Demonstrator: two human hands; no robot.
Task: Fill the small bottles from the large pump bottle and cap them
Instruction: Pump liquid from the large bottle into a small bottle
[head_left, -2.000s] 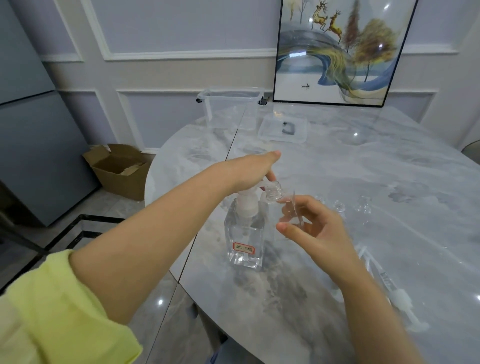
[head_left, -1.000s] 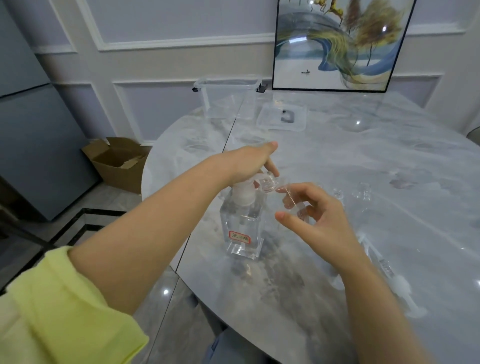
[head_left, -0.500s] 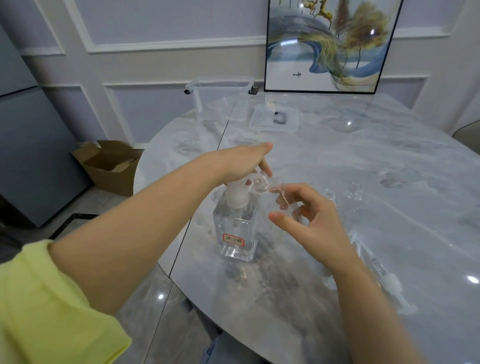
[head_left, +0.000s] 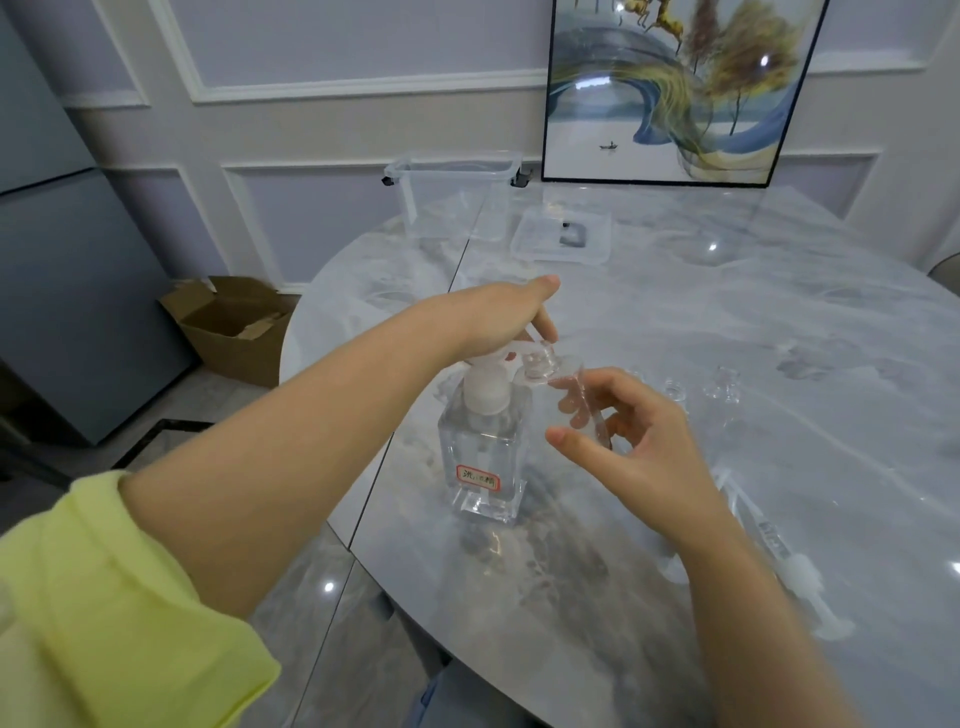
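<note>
Right hand (head_left: 644, 447) fingers pinch small bottle (head_left: 574, 397) under spout; left hand (head_left: 498, 317) presses pump bottle (head_left: 483, 447).

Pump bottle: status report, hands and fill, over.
Left hand pressing pump bottle head. Right hand holds small bottle tilted, mouth at spout. Nothing in the way.

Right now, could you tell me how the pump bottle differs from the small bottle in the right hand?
The pump bottle stands upright on the table; the small bottle is held tilted, its mouth at the spout. The pump bottle is bigger and labelled; the small bottle is plain. Both are clear.
</note>
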